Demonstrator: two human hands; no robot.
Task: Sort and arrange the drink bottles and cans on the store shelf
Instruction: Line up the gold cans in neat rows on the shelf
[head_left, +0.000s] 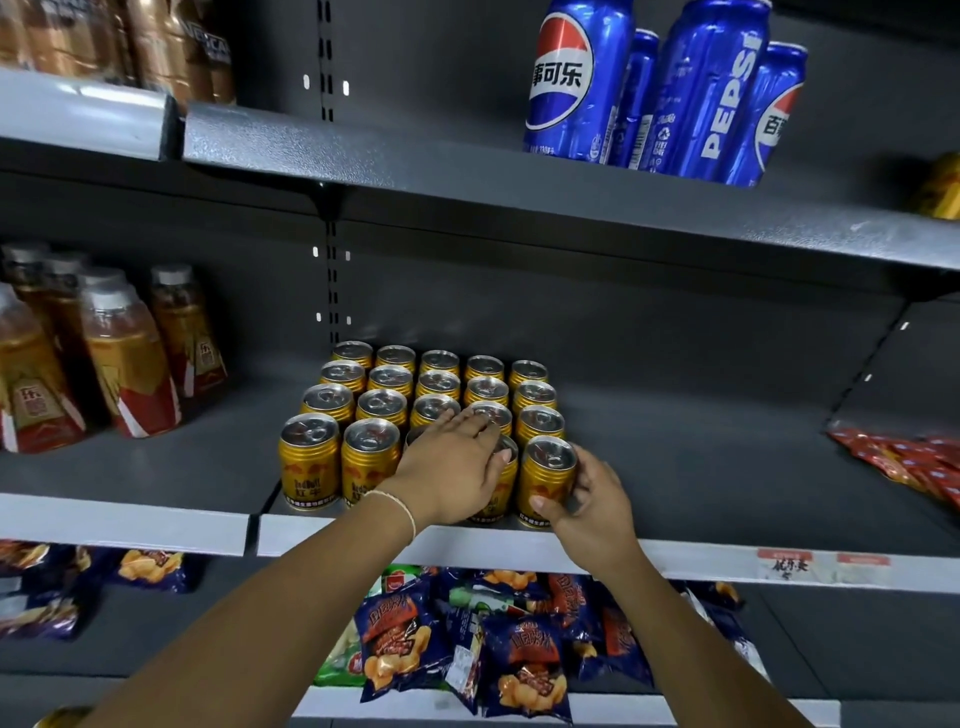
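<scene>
Several gold Red Bull cans (389, 410) stand in neat rows on the middle shelf (156, 522). My left hand (452, 467) lies flat over the tops of front-row cans, fingers stretched toward the back and hiding one can. My right hand (582, 499) grips the front right gold can (545, 475) at its side, thumb at its base. Blue Pepsi cans (576, 83) stand on the upper shelf (415, 171). Tea bottles (124, 358) with orange labels stand at the left of the middle shelf.
Brown bottles (171, 47) sit at the top left. Red packets (904, 457) lie at the right of the middle shelf. Snack bags (467, 639) fill the lower shelf. A gold can (943, 189) lies at the upper shelf's right edge. Bare shelf shows right of the cans.
</scene>
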